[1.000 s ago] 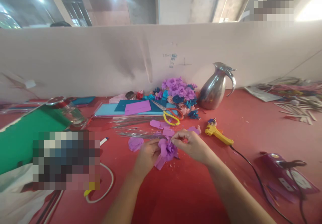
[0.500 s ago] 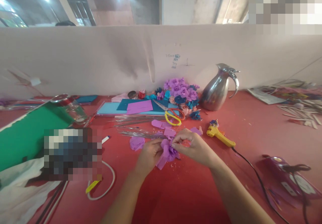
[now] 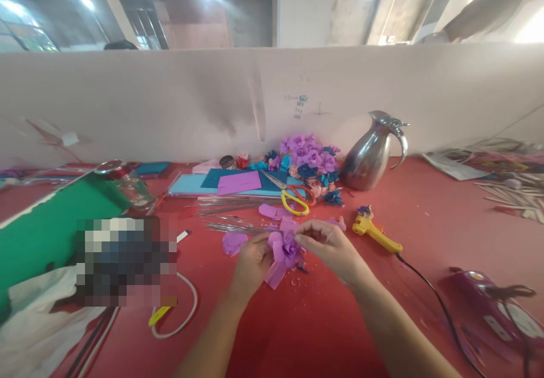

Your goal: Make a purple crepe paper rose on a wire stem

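Note:
A purple paper flower (image 3: 288, 249) with a curled centre is held low over the red table. My left hand (image 3: 255, 259) grips it from the left, thumb and fingers closed on its side. My right hand (image 3: 325, 242) pinches a petal at the flower's upper right edge. A long purple strip hangs from the flower's lower left. Just left of my left hand lies a stack of purple paper petals (image 3: 233, 243). More cut purple pieces (image 3: 274, 211) lie beyond my hands, along with scissors (image 3: 297, 199) with yellow and red handles.
A yellow glue gun (image 3: 376, 235) with a black cord lies to the right. Behind stand a steel jug (image 3: 369, 154) and a heap of finished paper flowers (image 3: 308, 154). A glass jar (image 3: 130, 185) is at left; a purple power strip (image 3: 497, 304) lies at right. Thin wires (image 3: 229, 225) lie mid-table.
The flower has turned so its curled centre shows more openly. My right hand has shifted slightly right, off the flower's middle to its edge. The whole view has shifted a little.

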Motion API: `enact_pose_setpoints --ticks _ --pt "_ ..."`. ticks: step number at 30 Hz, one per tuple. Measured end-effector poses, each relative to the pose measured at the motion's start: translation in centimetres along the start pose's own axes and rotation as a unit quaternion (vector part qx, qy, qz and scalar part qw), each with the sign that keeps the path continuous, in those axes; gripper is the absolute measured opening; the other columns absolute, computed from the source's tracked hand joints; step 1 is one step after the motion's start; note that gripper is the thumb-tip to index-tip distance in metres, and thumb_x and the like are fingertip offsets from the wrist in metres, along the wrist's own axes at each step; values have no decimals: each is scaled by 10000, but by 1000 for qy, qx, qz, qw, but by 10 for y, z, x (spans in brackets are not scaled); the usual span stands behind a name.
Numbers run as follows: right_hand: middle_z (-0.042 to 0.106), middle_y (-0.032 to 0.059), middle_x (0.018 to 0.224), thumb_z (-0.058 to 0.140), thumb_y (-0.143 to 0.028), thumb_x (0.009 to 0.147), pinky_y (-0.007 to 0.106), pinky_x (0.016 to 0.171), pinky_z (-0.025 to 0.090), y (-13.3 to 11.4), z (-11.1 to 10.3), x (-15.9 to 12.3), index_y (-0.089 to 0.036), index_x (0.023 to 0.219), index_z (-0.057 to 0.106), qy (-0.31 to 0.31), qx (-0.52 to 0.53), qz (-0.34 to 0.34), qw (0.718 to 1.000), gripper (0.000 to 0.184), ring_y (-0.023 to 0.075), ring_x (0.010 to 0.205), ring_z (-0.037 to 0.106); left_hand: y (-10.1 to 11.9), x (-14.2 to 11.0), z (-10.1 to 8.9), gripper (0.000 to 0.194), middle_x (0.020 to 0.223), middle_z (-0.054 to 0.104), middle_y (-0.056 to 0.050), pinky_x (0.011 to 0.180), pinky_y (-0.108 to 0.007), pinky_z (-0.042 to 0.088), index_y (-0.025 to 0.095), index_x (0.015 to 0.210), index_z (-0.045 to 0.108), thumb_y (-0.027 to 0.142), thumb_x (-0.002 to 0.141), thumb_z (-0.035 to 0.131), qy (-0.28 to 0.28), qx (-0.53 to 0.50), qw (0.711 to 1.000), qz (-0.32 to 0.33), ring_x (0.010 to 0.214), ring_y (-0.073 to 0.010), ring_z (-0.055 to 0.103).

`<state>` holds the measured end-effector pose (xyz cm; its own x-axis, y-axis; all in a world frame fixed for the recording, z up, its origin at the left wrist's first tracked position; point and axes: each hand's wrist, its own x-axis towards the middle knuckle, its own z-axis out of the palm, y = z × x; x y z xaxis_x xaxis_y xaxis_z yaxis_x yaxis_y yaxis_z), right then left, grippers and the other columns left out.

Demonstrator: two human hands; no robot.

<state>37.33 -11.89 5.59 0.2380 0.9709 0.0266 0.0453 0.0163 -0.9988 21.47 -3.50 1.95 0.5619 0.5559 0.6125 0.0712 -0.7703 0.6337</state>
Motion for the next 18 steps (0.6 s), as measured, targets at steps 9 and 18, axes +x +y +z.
enact_pose_setpoints --ticks 9,18 --pt "603 -1 659 616 -369 740 262 609 396 -4 3 -2 -165 691 630 -40 -23 10 999 209 136 644 524 -1 -2 -1 293 810 731 -48 625 -220 510 188 732 722 48 786 470 29 3 1000 -5 710 -144 671" --pt "638 19 706 727 -403 658 289 666 417 -2 1 -5 -173 715 678 -41 33 53 997 242 162 698 549 -2 -6 2 280 809 714 -50 673 -236 504 181 717 706 30 780 480 28 -11 999 -34 726 -148 653"
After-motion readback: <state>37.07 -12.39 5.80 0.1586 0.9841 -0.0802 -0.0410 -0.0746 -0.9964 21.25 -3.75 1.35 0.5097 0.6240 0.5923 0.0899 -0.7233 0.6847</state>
